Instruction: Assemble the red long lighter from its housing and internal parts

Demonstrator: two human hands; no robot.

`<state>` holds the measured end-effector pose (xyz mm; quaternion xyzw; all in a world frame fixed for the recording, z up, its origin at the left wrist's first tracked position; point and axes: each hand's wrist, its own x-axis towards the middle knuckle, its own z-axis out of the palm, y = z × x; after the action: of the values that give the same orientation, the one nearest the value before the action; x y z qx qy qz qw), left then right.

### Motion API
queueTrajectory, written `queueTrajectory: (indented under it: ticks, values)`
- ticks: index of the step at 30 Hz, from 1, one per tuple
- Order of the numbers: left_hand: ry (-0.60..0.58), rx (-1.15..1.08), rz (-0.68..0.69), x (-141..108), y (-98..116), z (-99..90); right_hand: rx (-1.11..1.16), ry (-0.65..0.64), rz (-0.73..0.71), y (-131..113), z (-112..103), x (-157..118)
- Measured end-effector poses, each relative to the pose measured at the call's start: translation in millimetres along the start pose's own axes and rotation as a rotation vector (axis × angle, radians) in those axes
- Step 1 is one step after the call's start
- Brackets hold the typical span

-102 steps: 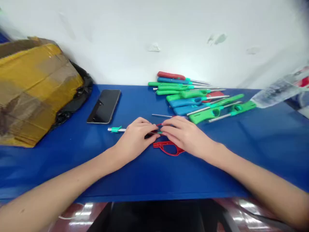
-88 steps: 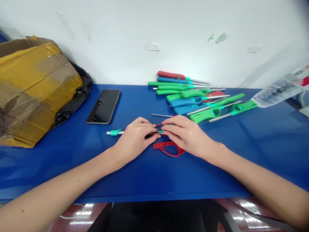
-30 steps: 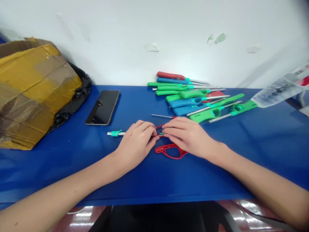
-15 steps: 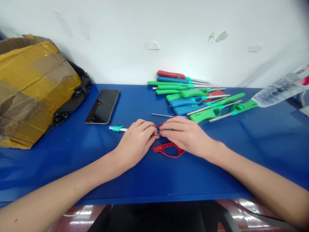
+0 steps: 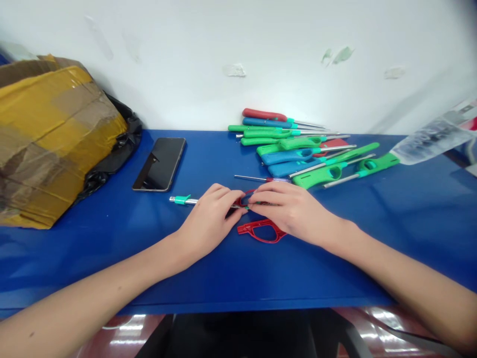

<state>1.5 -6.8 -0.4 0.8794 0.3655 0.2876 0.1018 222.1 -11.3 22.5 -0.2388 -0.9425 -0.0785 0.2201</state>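
My left hand point(image 5: 210, 214) is closed, thumb and fingers pinching the near end of a red lighter handle half point(image 5: 242, 200) at the table's middle. My right hand point(image 5: 290, 206) closes over the other end of that handle, its fingertips together at a small green part. Most of the handle is hidden under both hands. A metal tube with a green collar point(image 5: 182, 200) sticks out to the left from beneath my left hand. Just below my right hand lies a second red handle half point(image 5: 263, 231), partly covered. A thin screwdriver point(image 5: 257, 178) rests beyond my fingers.
Several green, blue and red long-necked lighters point(image 5: 298, 156) lie in a heap near the wall. A black phone point(image 5: 160, 164) and a taped cardboard box point(image 5: 59, 139) are on the left. A clear plastic bag point(image 5: 428, 141) sits at the right of the blue table point(image 5: 223, 283).
My left thumb and index finger have parted slightly, showing more of the red handle between the hands. Both hands stay in nearly the same place.
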Motion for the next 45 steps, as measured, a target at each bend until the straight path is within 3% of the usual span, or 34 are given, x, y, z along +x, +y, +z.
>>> queueTrajectory:
  ticks: [5, 16, 28, 33, 37, 41, 45]
  values:
    - [0.039, 0.004, 0.029, 0, 0, 0.1, 0.011, 0.051, 0.040, -1, 5, -3]
    - [0.095, 0.018, 0.086, 0, 0, 2.8, -0.083, -0.001, 0.081, -6, 6, 5]
    - [0.052, 0.030, 0.105, -1, -4, 1.3, 0.293, -0.042, 0.291, 11, -2, -8]
    - [0.054, 0.062, 0.121, -1, -4, -0.6, 0.335, -0.047, 0.268, 14, -2, -8]
    - [0.056, 0.077, 0.086, -1, -1, -2.7, 0.320, -0.045, 0.332, 15, -6, -8]
    - [0.070, 0.005, 0.107, 4, 0, -2.5, 0.259, -0.047, 0.426, 22, -13, -12]
    - [0.055, -0.081, 0.154, 13, -5, 0.9, 0.265, -0.113, 0.394, 24, -16, -14]
